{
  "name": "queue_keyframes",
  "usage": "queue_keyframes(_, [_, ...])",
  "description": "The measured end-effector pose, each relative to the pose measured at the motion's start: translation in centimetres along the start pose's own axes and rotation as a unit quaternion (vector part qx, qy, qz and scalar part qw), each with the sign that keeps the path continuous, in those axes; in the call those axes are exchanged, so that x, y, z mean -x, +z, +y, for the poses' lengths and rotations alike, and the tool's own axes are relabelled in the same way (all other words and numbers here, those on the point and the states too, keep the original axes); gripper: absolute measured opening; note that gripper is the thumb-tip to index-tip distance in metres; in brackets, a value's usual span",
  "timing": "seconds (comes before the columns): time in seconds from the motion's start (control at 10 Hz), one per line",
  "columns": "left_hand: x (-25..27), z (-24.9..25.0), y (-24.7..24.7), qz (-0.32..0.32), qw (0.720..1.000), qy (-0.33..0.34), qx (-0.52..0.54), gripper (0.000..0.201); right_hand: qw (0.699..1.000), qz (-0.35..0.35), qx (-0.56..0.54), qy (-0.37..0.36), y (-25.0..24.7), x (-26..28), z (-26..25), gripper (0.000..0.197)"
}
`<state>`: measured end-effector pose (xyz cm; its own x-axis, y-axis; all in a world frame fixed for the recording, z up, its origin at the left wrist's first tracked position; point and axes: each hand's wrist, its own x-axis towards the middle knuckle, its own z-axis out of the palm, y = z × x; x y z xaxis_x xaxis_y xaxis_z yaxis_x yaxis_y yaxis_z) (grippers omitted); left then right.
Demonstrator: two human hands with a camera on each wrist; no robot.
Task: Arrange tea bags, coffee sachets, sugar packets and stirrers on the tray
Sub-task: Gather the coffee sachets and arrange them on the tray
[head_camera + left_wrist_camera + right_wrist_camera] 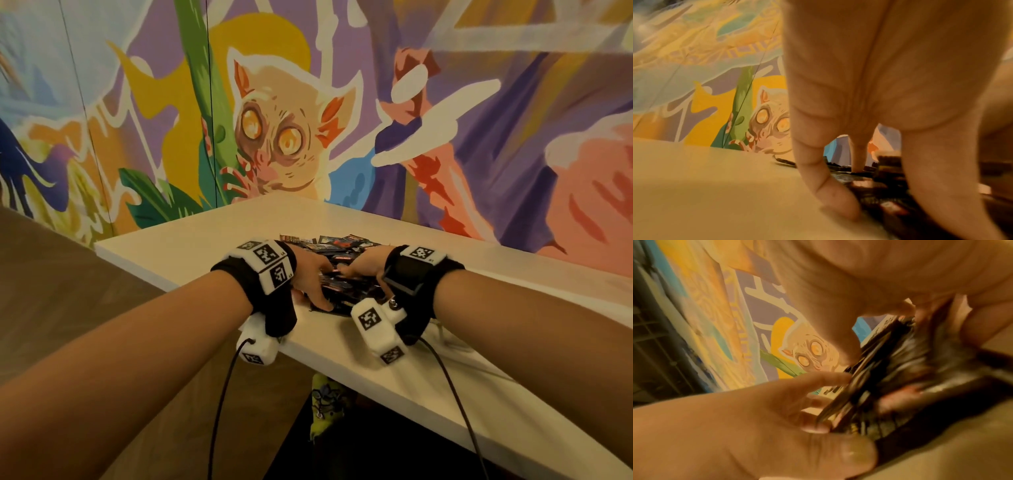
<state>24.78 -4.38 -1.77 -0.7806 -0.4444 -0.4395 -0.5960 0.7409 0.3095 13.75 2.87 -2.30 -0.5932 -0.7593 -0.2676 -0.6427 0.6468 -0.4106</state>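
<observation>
A heap of dark coffee sachets (337,244) lies on the white table (212,240). My left hand (323,286) grips the near part of the heap from the left, fingers on top and thumb at the front edge. From the right, my right hand (356,274) grips the same bundle. In the right wrist view the sachets (892,374) stand on edge, squeezed between my right fingers (838,337) and my left thumb (855,451). In the left wrist view my little finger (836,204) touches the table beside the sachets (885,186). No tray, tea bags, sugar packets or stirrers are in view.
The table's near edge (376,377) runs diagonally under my wrists. A painted mural wall (274,137) stands right behind the table. Brown floor (51,291) lies to the left. Black cables (222,394) hang from both wrists. A yellow-green shoe (325,404) shows under the table.
</observation>
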Motion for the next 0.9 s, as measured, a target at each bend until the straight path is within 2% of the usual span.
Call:
queue_keyframes(0.1, [-0.7,0.5,0.6,0.000,0.998,0.013,0.067,0.073,0.997,0.007,0.081,0.019,-0.1,0.2,-0.8,0.046])
queue_keyframes(0.2, [-0.7,0.4,0.6,-0.009,0.989,0.007,0.148,0.071,0.995,0.022,0.097,0.017,-0.4,-0.1,-0.7,0.050])
queue_keyframes(0.3, [-1.2,0.0,0.6,-0.015,0.974,0.019,0.227,0.063,0.997,0.010,0.066,0.035,-0.5,-0.6,-0.3,0.054])
queue_keyframes(0.4, [-1.5,-0.3,0.7,-0.022,0.955,0.016,0.294,0.067,0.999,0.010,0.006,0.038,-0.6,-1.0,0.2,0.052])
queue_keyframes(0.5, [-1.7,-0.3,0.8,-0.026,0.944,0.014,0.328,0.066,0.987,0.003,-0.158,0.027,-0.2,-1.9,1.1,0.046])
queue_keyframes(0.6, [-1.9,-0.5,0.9,-0.018,0.938,0.016,0.346,0.065,0.965,0.016,-0.259,0.031,0.4,-3.4,2.5,0.052])
queue_keyframes(0.7, [-1.7,-0.3,1.2,-0.007,0.922,0.018,0.387,0.061,0.938,0.024,-0.345,0.037,0.6,-2.8,2.9,0.047])
queue_keyframes(0.8, [-1.9,-0.2,0.9,0.071,0.897,-0.003,0.437,0.045,0.923,0.055,-0.379,0.038,-0.2,-2.9,3.4,0.045])
queue_keyframes(0.9, [-2.4,-0.3,-0.3,0.172,0.904,-0.029,0.391,0.036,0.887,0.113,-0.444,0.052,-1.6,-2.5,3.9,0.047])
